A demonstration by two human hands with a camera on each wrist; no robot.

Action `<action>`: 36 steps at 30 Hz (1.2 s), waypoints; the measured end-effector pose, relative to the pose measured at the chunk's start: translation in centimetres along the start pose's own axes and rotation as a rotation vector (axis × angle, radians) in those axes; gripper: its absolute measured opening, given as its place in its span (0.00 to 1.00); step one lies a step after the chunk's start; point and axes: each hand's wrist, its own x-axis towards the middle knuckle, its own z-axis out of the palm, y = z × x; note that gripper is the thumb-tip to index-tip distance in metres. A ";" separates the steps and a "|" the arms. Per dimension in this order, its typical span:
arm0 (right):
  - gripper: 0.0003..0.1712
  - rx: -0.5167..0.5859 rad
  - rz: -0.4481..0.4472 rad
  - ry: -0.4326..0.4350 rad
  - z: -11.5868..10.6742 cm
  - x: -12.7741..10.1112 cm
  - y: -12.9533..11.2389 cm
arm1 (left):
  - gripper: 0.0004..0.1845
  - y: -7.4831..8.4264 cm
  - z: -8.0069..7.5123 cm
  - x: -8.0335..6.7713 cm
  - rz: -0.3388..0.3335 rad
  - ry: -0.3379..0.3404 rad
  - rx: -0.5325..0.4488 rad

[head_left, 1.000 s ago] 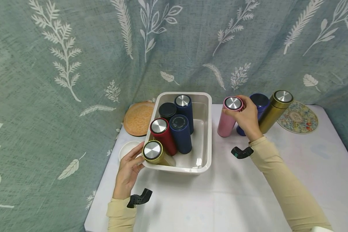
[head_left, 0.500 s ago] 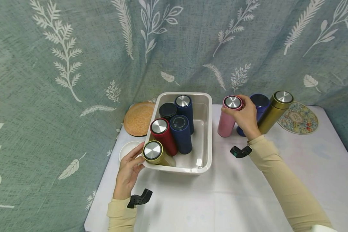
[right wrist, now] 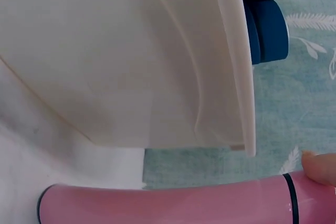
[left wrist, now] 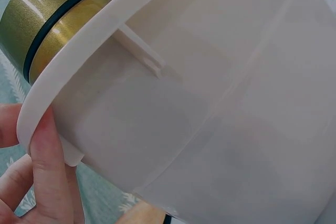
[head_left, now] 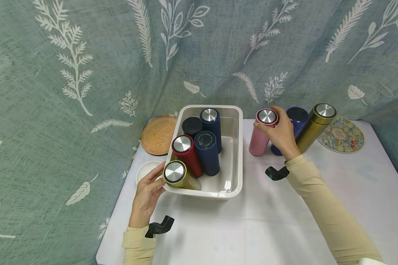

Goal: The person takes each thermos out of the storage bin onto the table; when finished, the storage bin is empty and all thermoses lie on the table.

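Note:
My right hand [head_left: 283, 134] grips the lid end of a pink thermos bottle [head_left: 259, 141], which stands upright on the table just right of a cream plastic bin [head_left: 240, 154]. In the right wrist view, the thumb lies on the pink bottle's [right wrist: 168, 204] top section. At the bin's near left corner, my left hand [head_left: 147, 193] pinches the rim between thumb and fingers. The bin holds several bottles: a gold one [head_left: 175, 172] at that corner, a red one [head_left: 192, 162], a blue one [head_left: 210, 160], another blue one [head_left: 215, 127] with a silver lid, and a dark-lidded one [head_left: 191, 126].
Behind my right hand stand a blue bottle [head_left: 297, 115] and a tall gold bottle [head_left: 313, 127]. A floral round mat [head_left: 343, 136] lies beyond them. Left of the bin are a brown round board [head_left: 156, 136] and a white dish [head_left: 144, 169]. A patterned curtain [head_left: 219, 55] hangs at the back.

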 end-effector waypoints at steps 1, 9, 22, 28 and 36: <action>0.49 -0.008 -0.006 -0.002 -0.1 0.0 0.0 | 0.27 0.0 0.0 0.0 0.001 -0.001 0.001; 0.49 -0.031 -0.041 -0.003 -0.1 0.3 0.5 | 0.30 0.0 0.1 0.0 0.000 0.005 0.006; 0.44 0.057 -0.083 0.057 -0.2 0.3 0.0 | 0.29 0.0 0.2 0.0 -0.018 0.014 -0.001; 0.42 0.083 -0.092 0.078 -0.4 -0.1 -0.7 | 0.31 0.0 0.2 -0.1 -0.013 0.012 0.010; 0.36 0.027 -0.136 0.066 -0.7 -0.6 -1.9 | 0.30 0.0 0.2 -0.2 -0.016 0.012 0.011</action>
